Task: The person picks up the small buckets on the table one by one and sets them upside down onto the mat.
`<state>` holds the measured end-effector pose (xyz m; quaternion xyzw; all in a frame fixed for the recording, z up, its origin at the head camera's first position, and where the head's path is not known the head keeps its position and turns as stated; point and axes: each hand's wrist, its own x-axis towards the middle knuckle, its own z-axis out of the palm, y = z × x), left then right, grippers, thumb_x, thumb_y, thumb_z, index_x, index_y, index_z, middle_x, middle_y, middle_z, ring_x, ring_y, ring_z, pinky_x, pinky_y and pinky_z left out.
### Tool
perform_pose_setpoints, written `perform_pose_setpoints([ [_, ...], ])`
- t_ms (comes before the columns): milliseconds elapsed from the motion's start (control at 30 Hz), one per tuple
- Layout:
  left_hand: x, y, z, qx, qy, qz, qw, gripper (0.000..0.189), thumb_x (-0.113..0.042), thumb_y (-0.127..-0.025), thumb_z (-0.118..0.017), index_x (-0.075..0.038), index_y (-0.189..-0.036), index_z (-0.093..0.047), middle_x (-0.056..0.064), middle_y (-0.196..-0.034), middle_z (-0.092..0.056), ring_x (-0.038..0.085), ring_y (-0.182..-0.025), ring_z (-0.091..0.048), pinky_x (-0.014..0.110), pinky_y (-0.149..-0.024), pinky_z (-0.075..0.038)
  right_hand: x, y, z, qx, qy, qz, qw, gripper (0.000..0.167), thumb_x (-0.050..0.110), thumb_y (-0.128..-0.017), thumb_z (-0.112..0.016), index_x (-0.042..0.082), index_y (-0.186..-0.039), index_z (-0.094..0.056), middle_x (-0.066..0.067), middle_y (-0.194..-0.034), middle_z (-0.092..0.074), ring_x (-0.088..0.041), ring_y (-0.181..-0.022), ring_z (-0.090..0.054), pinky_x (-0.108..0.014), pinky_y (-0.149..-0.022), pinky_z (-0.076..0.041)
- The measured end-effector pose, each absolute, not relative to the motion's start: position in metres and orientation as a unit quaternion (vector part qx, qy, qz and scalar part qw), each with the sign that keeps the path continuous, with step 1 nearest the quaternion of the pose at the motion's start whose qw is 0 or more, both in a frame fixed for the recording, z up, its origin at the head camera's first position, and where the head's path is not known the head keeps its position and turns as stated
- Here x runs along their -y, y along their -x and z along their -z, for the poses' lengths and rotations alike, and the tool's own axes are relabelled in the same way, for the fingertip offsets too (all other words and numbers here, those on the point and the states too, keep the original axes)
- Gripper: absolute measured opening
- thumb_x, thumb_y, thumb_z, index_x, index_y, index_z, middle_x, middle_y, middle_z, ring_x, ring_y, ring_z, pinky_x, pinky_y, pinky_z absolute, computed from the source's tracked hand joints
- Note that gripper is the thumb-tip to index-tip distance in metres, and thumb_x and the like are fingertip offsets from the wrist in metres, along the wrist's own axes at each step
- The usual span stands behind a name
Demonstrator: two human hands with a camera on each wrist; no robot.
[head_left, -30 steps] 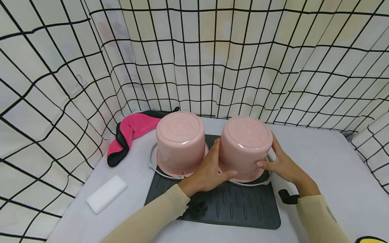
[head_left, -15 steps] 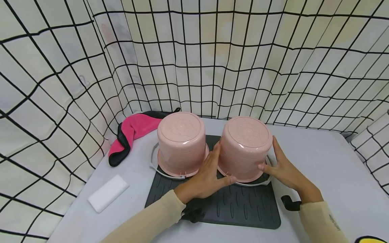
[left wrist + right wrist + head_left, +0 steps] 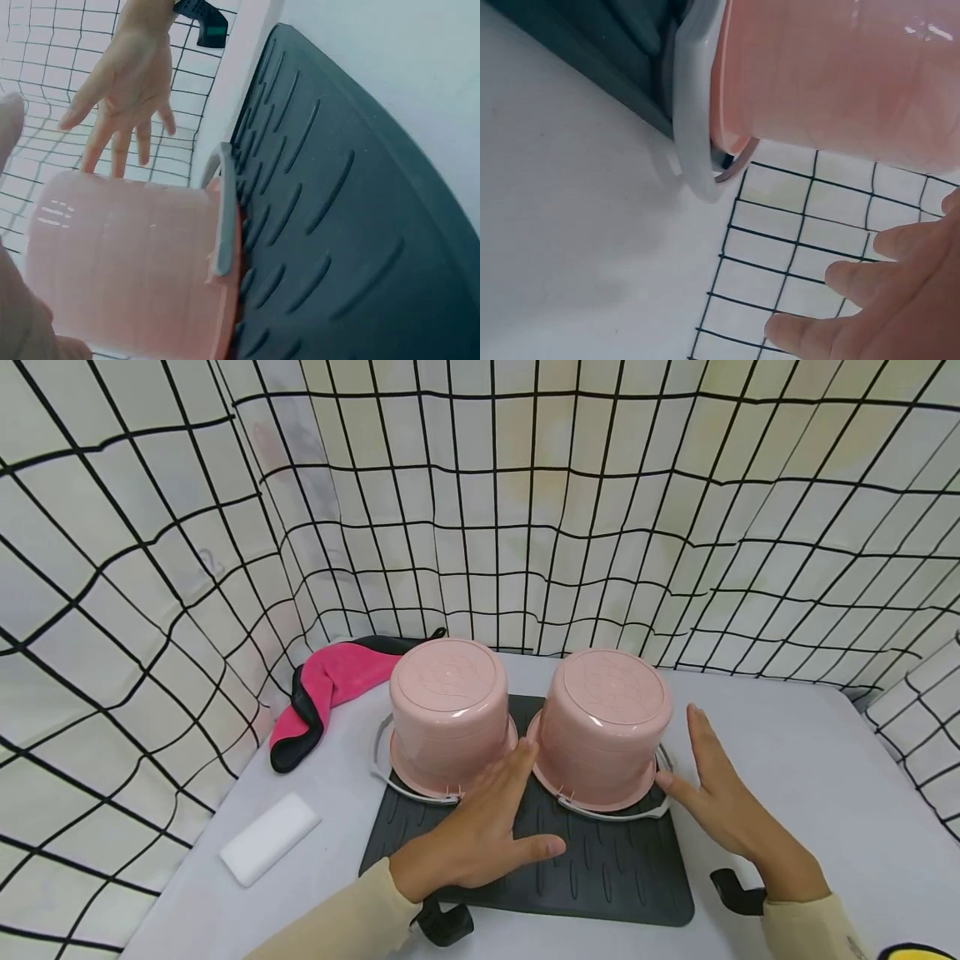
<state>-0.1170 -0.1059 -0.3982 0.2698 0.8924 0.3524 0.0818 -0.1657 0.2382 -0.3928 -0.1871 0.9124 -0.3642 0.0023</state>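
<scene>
Two pink buckets stand upside down, side by side, on a dark grey ridged mat (image 3: 600,885). The left bucket (image 3: 448,727) and the right bucket (image 3: 607,735) each have a pale grey handle lying around the rim. My left hand (image 3: 480,839) is over the mat in front of the gap between them, fingers straight and thumb spread, its fingertips overlapping the left bucket's rim in the head view. My right hand (image 3: 731,802) is just right of the right bucket, fingers extended. The right wrist view shows its fingers (image 3: 855,281) apart from the bucket wall; neither hand grips anything.
A pink cloth with black edging (image 3: 345,677) lies at the back left, partly behind the left bucket. Nearer on the left is a white rectangular block (image 3: 270,839). Black grid-patterned walls (image 3: 487,547) enclose the back and sides. A yellow, black-edged thing (image 3: 911,954) shows at the bottom right.
Both hands have let go of the right bucket and drawn back from it, the left toward the lower left, the right toward the lower right. The buckets stay on the mat.
</scene>
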Motion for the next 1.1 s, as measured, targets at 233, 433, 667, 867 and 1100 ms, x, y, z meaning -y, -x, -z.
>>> perform_pose_setpoints([
  [233, 0.127, 0.09, 0.384, -0.926, -0.27, -0.255, 0.072, 0.106, -0.078, -0.093, -0.052, -0.023, -0.17, -0.004, -0.004, -0.176, 0.004, 0.023, -0.162, 0.006, 0.054, -0.128, 0.0, -0.238, 0.13, 0.387, -0.932, 0.183, 0.313, -0.019, 0.101, 0.039, -0.101, -0.064, 0.023, -0.168, 0.009, -0.015, -0.174, 0.01, -0.053, -0.156, 0.005, -0.085, -0.11, 0.001],
  [433, 0.14, 0.071, 0.385, -0.939, -0.268, -0.204, 0.065, 0.106, -0.083, -0.091, -0.047, -0.025, -0.17, -0.007, -0.003, -0.176, 0.0, 0.029, -0.162, 0.003, 0.061, -0.126, 0.001, -0.238, 0.099, 0.396, -0.953, 0.171, 0.251, -0.019, 0.11, 0.044, -0.094, -0.073, 0.022, -0.169, 0.004, -0.017, -0.174, 0.005, -0.059, -0.154, -0.002, -0.09, -0.104, -0.006],
  [667, 0.15, 0.055, 0.384, -0.95, -0.252, -0.18, 0.027, 0.106, -0.084, -0.091, -0.046, -0.023, -0.17, -0.008, 0.0, -0.176, 0.004, 0.034, -0.161, 0.004, 0.071, -0.122, 0.0, -0.233, 0.074, 0.397, -0.974, 0.146, 0.173, -0.011, 0.115, 0.059, -0.091, -0.072, 0.021, -0.169, 0.004, -0.013, -0.175, 0.012, -0.055, -0.156, 0.001, -0.09, -0.104, -0.007],
  [867, 0.159, 0.056, 0.367, -0.958, -0.236, -0.158, -0.037, 0.105, -0.082, -0.09, -0.051, -0.022, -0.169, -0.015, 0.004, -0.176, -0.002, 0.035, -0.161, 0.004, 0.073, -0.119, -0.002, -0.231, 0.071, 0.377, -0.978, 0.15, 0.141, -0.038, 0.118, 0.063, -0.089, -0.072, 0.021, -0.169, 0.005, -0.008, -0.174, 0.017, -0.052, -0.157, 0.005, -0.086, -0.109, 0.002],
  [1100, 0.173, 0.084, 0.338, -0.963, -0.223, -0.121, -0.09, 0.103, -0.078, -0.093, -0.052, -0.018, -0.169, -0.017, 0.006, -0.176, -0.001, 0.037, -0.161, 0.005, 0.07, -0.122, 0.003, -0.233, 0.101, 0.345, -0.975, 0.168, 0.116, -0.087, 0.113, 0.064, -0.092, -0.068, 0.019, -0.169, 0.002, -0.012, -0.174, 0.015, -0.05, -0.157, 0.008, -0.086, -0.109, 0.001],
])
